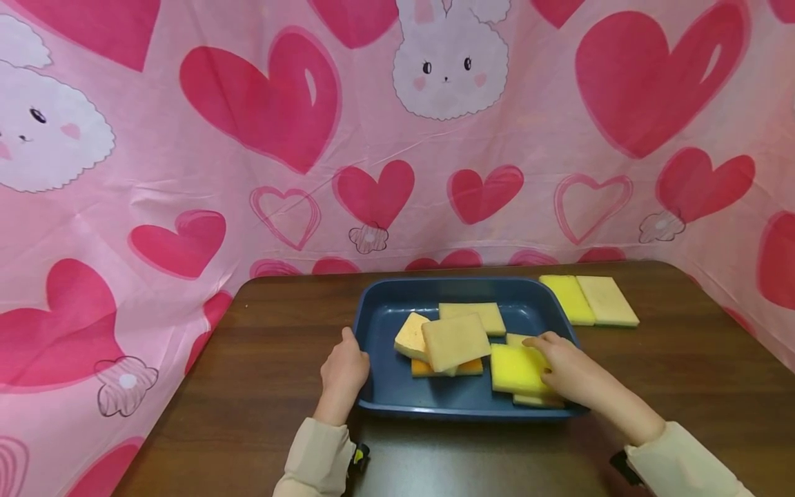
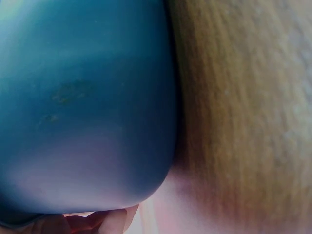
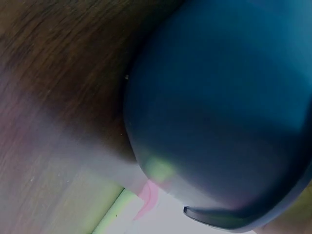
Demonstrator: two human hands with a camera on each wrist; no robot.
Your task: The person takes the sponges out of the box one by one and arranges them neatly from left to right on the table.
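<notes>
The bright yellow sponge [image 1: 517, 371] is seen as a flat, roughly rectangular block with a vivid, porous top and a slightly duller front edge. It is placed in the right front part of the blue tray [image 1: 459, 413], above a pale sponge [image 1: 537, 401] whose edges are left visible beyond and below it. Its right side is pinched by the bent fingers of the right hand [image 1: 574, 369], parted only by the sponge. The tray's left rim is gripped by the left hand [image 1: 344, 373], its fingers curled at the edge. Left of the yellow sponge, a cream sponge [image 1: 456, 342] is laid tilted across a thick cream block [image 1: 410, 336] and an orange sponge [image 1: 470, 368]; behind them, a beige sponge [image 1: 489, 316] is laid flat. Beyond the tray's right back corner, a yellow pad [image 1: 568, 300] and a pale pad [image 1: 607, 301] are set side by side on the brown worktop [image 1: 273, 345]. The worktop is backed by a pink cloth [image 1: 366, 138] printed with hearts and rabbits.
</notes>
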